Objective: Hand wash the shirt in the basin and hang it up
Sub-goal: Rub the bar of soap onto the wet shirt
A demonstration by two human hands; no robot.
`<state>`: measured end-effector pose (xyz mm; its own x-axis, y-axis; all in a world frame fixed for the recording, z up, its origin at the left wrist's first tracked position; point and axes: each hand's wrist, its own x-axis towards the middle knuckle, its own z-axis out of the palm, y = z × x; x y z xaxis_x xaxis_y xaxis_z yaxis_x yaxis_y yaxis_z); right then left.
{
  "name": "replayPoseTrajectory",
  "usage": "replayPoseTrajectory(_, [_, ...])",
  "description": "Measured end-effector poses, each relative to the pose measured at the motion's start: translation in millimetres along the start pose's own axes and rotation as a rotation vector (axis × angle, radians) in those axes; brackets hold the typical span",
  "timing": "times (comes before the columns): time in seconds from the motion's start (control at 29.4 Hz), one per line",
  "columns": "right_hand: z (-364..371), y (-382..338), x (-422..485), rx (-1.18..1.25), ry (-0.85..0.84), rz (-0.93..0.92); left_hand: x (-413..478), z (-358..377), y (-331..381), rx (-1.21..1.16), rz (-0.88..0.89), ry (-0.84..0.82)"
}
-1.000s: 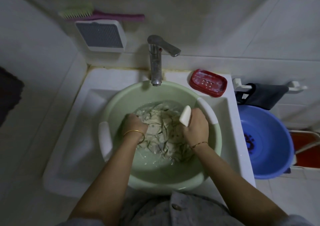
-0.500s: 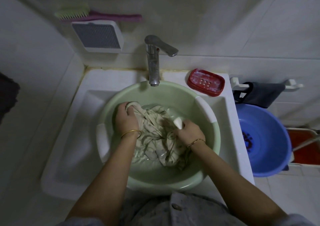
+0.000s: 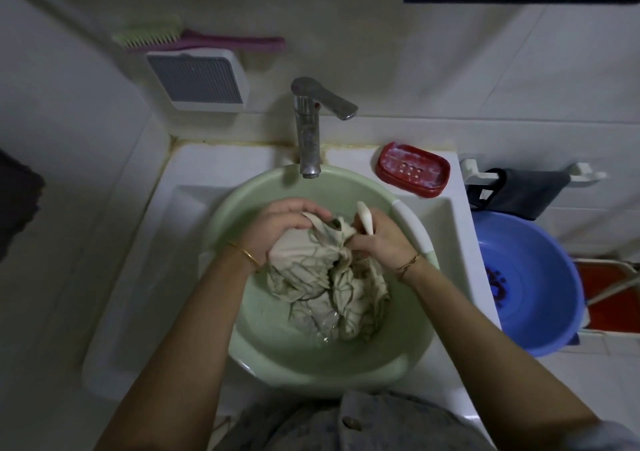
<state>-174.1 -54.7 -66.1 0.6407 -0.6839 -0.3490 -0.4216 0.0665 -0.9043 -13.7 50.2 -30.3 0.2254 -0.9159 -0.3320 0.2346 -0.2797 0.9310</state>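
A wet beige shirt (image 3: 325, 277) with dark line patterns is bunched up and lifted partly out of the water in the pale green basin (image 3: 242, 339), which sits in the white sink. My left hand (image 3: 277, 225) grips the shirt's upper left part. My right hand (image 3: 377, 239) holds a white bar of soap (image 3: 366, 220) and also pinches the cloth at its top. The shirt's lower end hangs down into the water.
A chrome faucet (image 3: 308, 128) stands over the basin's far rim. A red soap dish (image 3: 414, 169) sits on the sink's back right corner. A blue basin (image 3: 533, 284) stands to the right, below a dark cloth on a rail (image 3: 530, 191). A brush (image 3: 194, 38) lies on the wall vent.
Both hands have come together and raised the shirt out of the water toward the basin's far side. The soap stays in my right hand.
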Motion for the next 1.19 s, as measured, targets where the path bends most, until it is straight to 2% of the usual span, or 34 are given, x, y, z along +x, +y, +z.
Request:
replayPoseTrajectory(0.07, [-10.6,-13.4,2.1,-0.026,0.057,-0.045,-1.1,-4.1,17.1,0.323,0.067,-0.008])
replayPoseTrajectory(0.17, [-27.9,-28.8,2.1,-0.067,0.135,-0.087,-5.7,-13.0,42.2,0.943,0.093,0.046])
replayPoseTrajectory(0.27, [-44.3,-39.2,-3.0,-0.039,0.200,-0.124,-12.5,-23.7,58.1,1.280,0.040,0.063])
replayPoseTrajectory(0.34, [-51.3,-45.9,-8.1,-0.005,0.207,-0.146,-16.1,-25.2,67.8,1.391,0.067,0.104])
replayPoseTrajectory(0.51, [-58.6,-62.0,-20.8,0.171,0.142,-0.164,-34.5,-18.7,102.5,1.306,0.333,0.308])
replayPoseTrajectory(0.65, [-66.6,-68.0,-26.9,0.229,0.113,-0.183,-43.5,-15.9,101.4,1.218,0.425,0.370])
replayPoseTrajectory(0.85, [-56.8,-46.9,-16.3,0.161,0.215,-0.106,-30.7,-3.0,71.2,0.644,0.341,0.311])
replayPoseTrajectory(0.92, [-53.4,-36.8,-13.2,0.133,0.282,-0.075,-25.6,1.6,66.8,0.460,0.245,0.326])
replayPoseTrajectory(0.99, [-49.8,-29.0,-10.1,0.096,0.353,-0.078,-23.3,2.5,65.2,0.252,0.050,0.231])
replayPoseTrajectory(1.02, [-48.1,-26.0,-8.7,0.096,0.388,-0.085,-23.7,0.5,63.7,0.258,-0.066,0.162])
replayPoseTrajectory(1.05, [-46.5,-24.2,-7.6,0.109,0.417,-0.090,-24.7,-2.9,63.1,0.422,-0.157,0.057])
replayPoseTrajectory(1.12, [-44.5,-22.5,-4.9,0.140,0.468,-0.091,-28.0,-5.3,60.7,0.927,-0.315,-0.133])
replayPoseTrajectory(1.16, [-43.8,-21.7,-3.1,0.148,0.486,-0.091,-28.4,-4.8,58.5,1.114,-0.347,-0.191])
replayPoseTrajectory(1.19, [-43.2,-21.3,-1.5,0.137,0.493,-0.085,-27.9,-3.5,56.9,1.173,-0.343,-0.201])
